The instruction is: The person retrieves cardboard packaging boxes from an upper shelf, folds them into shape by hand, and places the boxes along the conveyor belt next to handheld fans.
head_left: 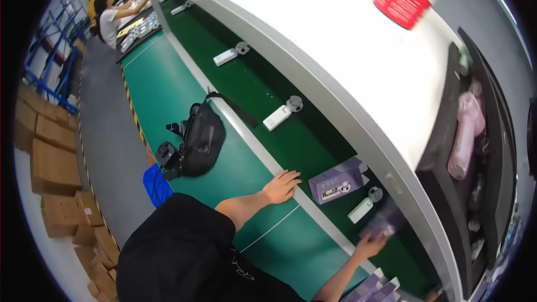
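Note:
My left hand [282,187] lies flat with its fingers stretched out, resting on the pale metal rail beside the green belt. My right hand [371,245] is closed on a purple box [385,221], which is smeared by motion over the belt. Between the hands, an open purple box [338,181] with a device pictured on its side lies on the belt. Close to it is a white handheld device [361,210] with a round grey head, perhaps a small folding fan. A similar white device [278,117] lies farther up the belt.
A black bag [204,140] sits on the green table [162,86]. More purple boxes [372,286] stand at the lower right. A white shelf [358,50] overhangs the belt, carrying a red-labelled bottle [404,3]. Cartons [53,168] line the floor. Co-workers [110,19] sit far back.

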`<state>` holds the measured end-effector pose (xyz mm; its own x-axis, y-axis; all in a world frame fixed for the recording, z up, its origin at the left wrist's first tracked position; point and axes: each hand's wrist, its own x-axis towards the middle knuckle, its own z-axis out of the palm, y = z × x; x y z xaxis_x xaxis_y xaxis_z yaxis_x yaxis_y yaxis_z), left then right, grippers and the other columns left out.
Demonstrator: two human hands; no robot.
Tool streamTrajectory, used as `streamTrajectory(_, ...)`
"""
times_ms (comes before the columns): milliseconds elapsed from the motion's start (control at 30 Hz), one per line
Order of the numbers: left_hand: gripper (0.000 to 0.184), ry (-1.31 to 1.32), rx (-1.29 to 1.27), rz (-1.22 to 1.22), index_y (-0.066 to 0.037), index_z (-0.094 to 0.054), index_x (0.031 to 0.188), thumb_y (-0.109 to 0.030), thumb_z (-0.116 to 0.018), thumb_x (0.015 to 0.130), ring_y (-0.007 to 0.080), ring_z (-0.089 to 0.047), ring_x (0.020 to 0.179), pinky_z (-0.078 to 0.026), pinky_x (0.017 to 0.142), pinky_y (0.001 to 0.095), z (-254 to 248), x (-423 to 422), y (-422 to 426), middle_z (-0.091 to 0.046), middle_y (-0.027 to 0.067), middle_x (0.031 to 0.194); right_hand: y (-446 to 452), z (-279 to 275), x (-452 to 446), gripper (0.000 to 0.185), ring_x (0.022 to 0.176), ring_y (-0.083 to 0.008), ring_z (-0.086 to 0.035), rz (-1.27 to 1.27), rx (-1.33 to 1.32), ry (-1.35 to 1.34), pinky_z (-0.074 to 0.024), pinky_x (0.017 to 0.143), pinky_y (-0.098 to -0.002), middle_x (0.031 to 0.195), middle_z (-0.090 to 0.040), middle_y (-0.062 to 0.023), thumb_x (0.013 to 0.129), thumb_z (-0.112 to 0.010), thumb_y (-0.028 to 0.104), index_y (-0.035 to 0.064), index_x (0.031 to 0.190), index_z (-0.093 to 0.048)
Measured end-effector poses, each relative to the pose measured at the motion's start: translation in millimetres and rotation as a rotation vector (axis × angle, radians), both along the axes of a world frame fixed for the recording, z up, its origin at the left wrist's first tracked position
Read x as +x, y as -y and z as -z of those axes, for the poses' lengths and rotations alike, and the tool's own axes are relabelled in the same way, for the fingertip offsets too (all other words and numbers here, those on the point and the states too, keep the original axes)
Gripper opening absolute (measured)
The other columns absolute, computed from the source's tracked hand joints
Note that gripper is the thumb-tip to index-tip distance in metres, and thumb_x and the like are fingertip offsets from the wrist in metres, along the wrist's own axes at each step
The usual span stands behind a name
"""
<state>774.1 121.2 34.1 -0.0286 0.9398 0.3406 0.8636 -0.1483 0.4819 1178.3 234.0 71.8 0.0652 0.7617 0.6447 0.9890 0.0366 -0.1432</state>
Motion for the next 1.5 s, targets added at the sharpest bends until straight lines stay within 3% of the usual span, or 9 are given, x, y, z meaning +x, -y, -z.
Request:
streamTrajectory(133,0.041,0.108,-0.09,0.197,-0.006,-0.054,0.112,-0.006,-0.057,0.071,0.0339,-0.045,0.119,-0.036,0.101,0.0466,-20.6,7.4,-45.7,-0.049,0.0159,0.124,70.7,8.7,37.5,0.059,0.124,-0.0435,-0.037,0.305,-0.215,0.064,-0.0324,0.1,-0.0522,0.135,-0.04,-0.026,0.082,-0.063,0.034,0.0054,0.131,-0.046)
streamTrajectory(367,0.04,-0.021,-0.009,0.01,-0.001,-0.053,0.119,-0.01,-0.053,0.08,0.0404,-0.044,0.117,-0.035,0.1,0.0462,14.1,48.2,-72.9,-0.045,0.022,0.132,144.0,-10.7,63.5,0.035,0.122,-0.0394,-0.04,0.172,-0.163,-0.373,-0.0314,0.102,-0.0473,0.129,-0.045,-0.0217,0.075,-0.065,0.012,0.0064,0.109,-0.059)
streamTrajectory(533,0.04,-0.018,-0.013,0.094,-0.001,-0.05,0.123,-0.013,-0.05,0.085,0.0406,-0.04,0.122,-0.031,0.103,0.0471,8.4,77.2,-52.0,-0.041,0.0219,0.136,272.2,-102.2,190.3,0.035,0.122,-0.0373,-0.04,0.61,0.16,-0.129,-0.0304,0.102,-0.0462,0.129,-0.045,-0.0185,0.072,-0.064,0.011,0.006,0.107,-0.059)
streamTrajectory(800,0.046,-0.002,-0.008,0.1,0.004,-0.042,0.127,-0.014,-0.049,0.085,0.0429,-0.033,0.127,-0.025,0.106,0.0499,13.0,161.6,52.2,-0.036,0.0273,0.136,248.4,-259.1,477.7,0.045,0.12,-0.0349,-0.046,0.772,0.412,-0.029,-0.0326,0.102,-0.0431,0.125,-0.051,-0.0172,0.075,-0.068,0.031,0.006,0.111,-0.057)
streamTrajectory(933,0.045,0.159,-0.147,0.274,0.002,-0.043,0.126,-0.01,-0.05,0.083,0.0414,-0.032,0.128,-0.023,0.108,0.0478,-7.7,239.0,123.4,-0.036,0.0266,0.135,221.6,-307.1,506.1,0.06,0.119,-0.0359,-0.047,0.552,0.033,0.069,-0.0351,0.1,-0.0429,0.125,-0.051,-0.0199,0.072,-0.07,0.043,0.0067,0.118,-0.054)
streamTrajectory(1033,0.043,0.231,-0.3,0.489,0.001,-0.044,0.124,-0.006,-0.052,0.083,0.0386,-0.036,0.125,-0.026,0.107,0.0451,-45.3,306.9,155.3,-0.041,0.0226,0.132,223.9,-294.8,521.3,0.077,0.117,-0.0364,-0.049,0.855,-0.401,-0.292,-0.038,0.098,-0.0444,0.122,-0.052,-0.0229,0.068,-0.07,0.052,0.0071,0.127,-0.049)
streamTrajectory(1100,0.041,0.277,-0.355,0.577,0.0,-0.045,0.123,-0.005,-0.052,0.083,0.0373,-0.038,0.124,-0.027,0.107,0.0442,-69.6,335.3,156.3,-0.043,0.0209,0.131,249.4,-250.8,540.9,0.082,0.115,-0.0369,-0.05,0.729,-0.477,-0.332,-0.0391,0.097,-0.0447,0.121,-0.053,-0.0243,0.067,-0.07,0.054,0.0067,0.13,-0.047)
streamTrajectory(1267,0.035,0.599,-0.748,0.707,-0.003,-0.048,0.123,-0.01,-0.055,0.089,0.0247,-0.048,0.117,-0.042,0.095,0.0343,-74.3,393.4,136.8,-0.05,0.0153,0.125,285.9,-230.5,483.6,0.087,0.114,-0.0376,-0.051,0.492,-0.465,-0.479,-0.04,0.098,-0.0414,0.122,-0.052,-0.026,0.066,-0.072,0.05,0.0047,0.135,-0.043)
streamTrajectory(1500,0.082,1.215,-1.001,0.452,-0.013,-0.009,0.145,-0.037,-0.063,0.087,0.031,-0.047,0.118,-0.042,0.093,0.0386,-138.0,462.8,94.8,-0.037,0.0202,0.138,322.2,-205.5,274.8,0.082,0.116,-0.0349,-0.049,0.235,-0.561,-0.726,-0.039,0.099,-0.0402,0.126,-0.05,-0.0223,0.068,-0.075,0.043,0.0054,0.135,-0.044)
